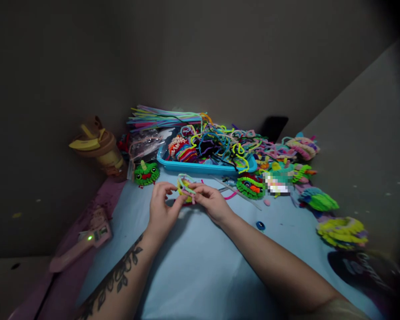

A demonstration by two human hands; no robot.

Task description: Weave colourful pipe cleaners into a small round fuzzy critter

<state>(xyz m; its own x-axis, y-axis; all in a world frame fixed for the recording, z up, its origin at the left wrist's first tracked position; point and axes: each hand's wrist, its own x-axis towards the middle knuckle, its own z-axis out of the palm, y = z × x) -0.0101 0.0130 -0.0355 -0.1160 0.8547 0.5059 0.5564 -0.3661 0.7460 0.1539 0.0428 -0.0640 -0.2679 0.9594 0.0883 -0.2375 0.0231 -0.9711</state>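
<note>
Over the middle of the light blue tabletop (200, 275), both hands hold a small bundle of looped pipe cleaners (184, 182) in pastel green, yellow and pink. My left hand (163, 206) grips its left side, thumb and fingers curled around it. From the right, my right hand (215, 204) pinches the bundle between thumb and fingertips. Part of the bundle is hidden by the fingers. Behind the left hand sits a green pipe-cleaner figure (146, 175) with eyes and a red mouth. Another green figure (250, 186) lies beyond the right hand.
A blue tray (203, 168) heaped with tangled pipe cleaners stands behind the hands, straight pipe cleaners (166, 118) behind it. A tumbler (108, 153) and a pink glue gun (82, 249), its light green, are on the left. A blue eye (260, 226) and fuzzy pieces (342, 232) lie right.
</note>
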